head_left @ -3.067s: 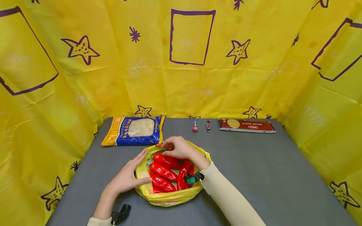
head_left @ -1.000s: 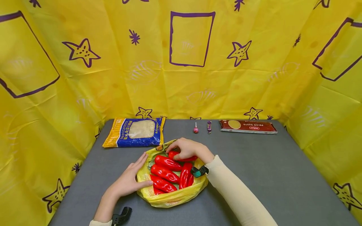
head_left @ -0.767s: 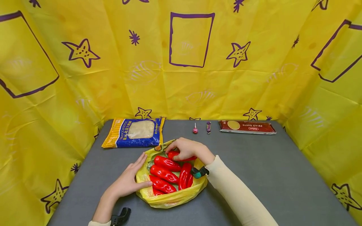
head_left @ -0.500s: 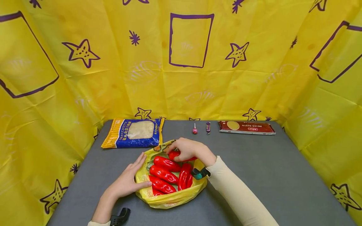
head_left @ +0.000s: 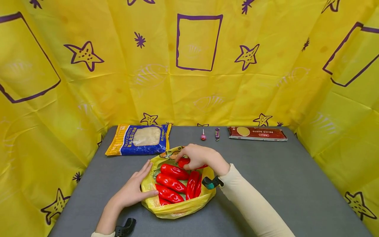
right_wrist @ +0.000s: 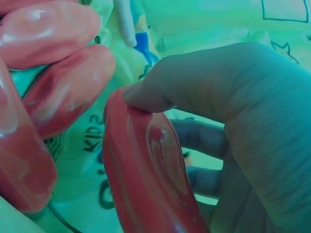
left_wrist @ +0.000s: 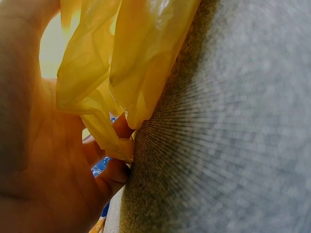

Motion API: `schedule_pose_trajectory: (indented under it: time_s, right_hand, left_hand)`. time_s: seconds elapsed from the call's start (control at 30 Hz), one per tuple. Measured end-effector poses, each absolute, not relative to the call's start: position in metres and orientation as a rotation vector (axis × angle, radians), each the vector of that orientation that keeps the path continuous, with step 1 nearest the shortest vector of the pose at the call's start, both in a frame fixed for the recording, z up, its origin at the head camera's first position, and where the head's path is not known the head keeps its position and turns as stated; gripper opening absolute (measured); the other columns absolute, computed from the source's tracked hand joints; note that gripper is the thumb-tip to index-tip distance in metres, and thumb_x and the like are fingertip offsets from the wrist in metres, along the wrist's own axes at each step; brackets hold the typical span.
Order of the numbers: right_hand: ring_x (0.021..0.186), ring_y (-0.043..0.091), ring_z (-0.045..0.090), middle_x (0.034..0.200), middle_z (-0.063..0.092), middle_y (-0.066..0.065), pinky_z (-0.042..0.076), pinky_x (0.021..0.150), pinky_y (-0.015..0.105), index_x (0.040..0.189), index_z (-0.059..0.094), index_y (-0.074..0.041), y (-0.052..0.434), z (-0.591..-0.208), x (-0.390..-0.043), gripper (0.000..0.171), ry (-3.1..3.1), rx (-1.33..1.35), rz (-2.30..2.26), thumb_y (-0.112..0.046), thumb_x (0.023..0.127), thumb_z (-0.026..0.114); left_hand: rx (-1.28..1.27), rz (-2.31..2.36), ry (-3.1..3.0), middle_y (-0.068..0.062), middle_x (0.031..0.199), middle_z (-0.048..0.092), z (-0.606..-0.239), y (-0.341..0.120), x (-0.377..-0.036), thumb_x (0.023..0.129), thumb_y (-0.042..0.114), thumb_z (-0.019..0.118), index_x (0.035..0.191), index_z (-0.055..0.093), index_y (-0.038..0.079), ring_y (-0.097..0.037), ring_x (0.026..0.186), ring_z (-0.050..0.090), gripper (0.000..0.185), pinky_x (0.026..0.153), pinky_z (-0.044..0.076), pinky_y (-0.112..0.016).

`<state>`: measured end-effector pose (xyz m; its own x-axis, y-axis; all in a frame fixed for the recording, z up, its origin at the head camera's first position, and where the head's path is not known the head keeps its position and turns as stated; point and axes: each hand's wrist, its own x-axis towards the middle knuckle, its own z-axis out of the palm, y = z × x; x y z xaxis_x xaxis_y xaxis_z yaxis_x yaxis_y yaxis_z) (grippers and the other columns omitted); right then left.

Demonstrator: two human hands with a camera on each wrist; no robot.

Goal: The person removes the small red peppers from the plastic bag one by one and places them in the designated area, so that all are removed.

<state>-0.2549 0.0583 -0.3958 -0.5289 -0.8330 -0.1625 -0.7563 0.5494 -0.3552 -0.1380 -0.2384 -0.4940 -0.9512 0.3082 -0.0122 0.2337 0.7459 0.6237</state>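
Red and glossy, one pepper (right_wrist: 150, 170) pinched by our right hand (head_left: 199, 157) lies within the mouth of the yellow bag (head_left: 180, 212), our left hand (head_left: 133, 189) straight-fingered against its side, other peppers (head_left: 171, 183) crowding nearby, blue pasta packet (head_left: 145, 149) just behind.

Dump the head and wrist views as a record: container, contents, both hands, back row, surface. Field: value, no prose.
container: yellow plastic bag, mouth open
contents: several loose red peppers
left grip: resting against the bag's left side, thumb over the rim
right grip: pinching one more pepper at the bag's far right
back row, left to right: orecchiette pack, lollipop, purple-wrapped candy, Primo Gusto pack
surface: grey table
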Motion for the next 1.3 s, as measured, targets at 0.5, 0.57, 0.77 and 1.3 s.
schedule_pose_trajectory:
  time_s: [0.5, 0.57, 0.77, 1.3]
  right_hand:
    - [0.092, 0.011, 0.061, 0.125, 0.077, -0.006, 0.052, 0.083, 0.026, 0.133, 0.077, -0.018, 0.064, -0.385, -0.250, 0.039, 2.479, -1.413, -0.437, -0.017, 0.094, 0.075]
    - [0.094, 0.010, 0.061, 0.124, 0.076, -0.007, 0.053, 0.085, 0.026, 0.132, 0.077, -0.019, 0.064, -0.384, -0.249, 0.037, 2.478, -1.438, -0.473, -0.018, 0.094, 0.075]
    - [0.082, 0.011, 0.058, 0.115, 0.077, -0.007, 0.049, 0.071, 0.022, 0.128, 0.079, -0.019, 0.071, -0.384, -0.250, 0.035, 2.472, -1.521, -0.635, -0.016, 0.093, 0.074]
    - [0.091, 0.013, 0.061, 0.121, 0.077, -0.001, 0.055, 0.078, 0.037, 0.126, 0.079, -0.013, 0.098, -0.389, -0.248, 0.032, 2.552, -1.422, -0.885, -0.021, 0.096, 0.077]
  left_hand:
    - [0.430, 0.972, 2.831, -0.010, 0.178, 0.015, -0.491, -0.238, -0.137, 0.087, 0.064, 0.078, 0.170, 0.024, 0.014, -0.059, 0.149, 0.032, 0.111, 0.113, 0.032, -0.077]
    - [0.427, 0.972, 2.833, -0.009, 0.178, 0.015, -0.490, -0.238, -0.137, 0.087, 0.064, 0.078, 0.170, 0.025, 0.014, -0.057, 0.147, 0.035, 0.110, 0.112, 0.034, -0.076]
    - [0.428, 0.967, 2.832, -0.010, 0.178, 0.016, -0.490, -0.238, -0.137, 0.087, 0.064, 0.078, 0.170, 0.025, 0.014, -0.058, 0.148, 0.033, 0.111, 0.113, 0.032, -0.077]
    - [0.435, 0.977, 2.822, -0.012, 0.178, 0.014, -0.491, -0.238, -0.137, 0.087, 0.064, 0.077, 0.170, 0.024, 0.012, -0.056, 0.153, 0.026, 0.111, 0.117, 0.024, -0.077]
